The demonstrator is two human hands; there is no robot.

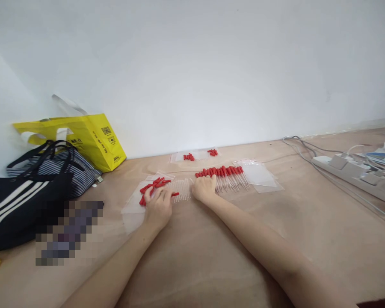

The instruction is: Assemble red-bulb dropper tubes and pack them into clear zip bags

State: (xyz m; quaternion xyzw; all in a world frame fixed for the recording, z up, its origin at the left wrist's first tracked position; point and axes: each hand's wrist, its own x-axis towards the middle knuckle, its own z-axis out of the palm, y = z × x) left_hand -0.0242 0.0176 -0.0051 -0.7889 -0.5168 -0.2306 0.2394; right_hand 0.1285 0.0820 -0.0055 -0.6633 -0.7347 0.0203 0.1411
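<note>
A row of clear, thin glass-like tubes with red rubber caps [229, 172] lies on the wooden table right of centre. Beside its left end is my right hand [204, 188], fingers curled down, touching the row; what its fingertips hold is hidden. Clear tubes without caps [182, 190] lie between my hands. My left hand [159, 207] is bent over the right edge of a pile of loose red caps [154, 185] on a clear plastic bag [131, 201]. One small red cap [175, 194] shows at its fingertips, the fingers drawn together.
Farther back, small red pieces [189, 157] lie on another clear bag. More flat bags [259, 175] are at the right. Yellow [107, 141] and black [28, 205] bags stand left; a power strip [356, 177] with cables is right.
</note>
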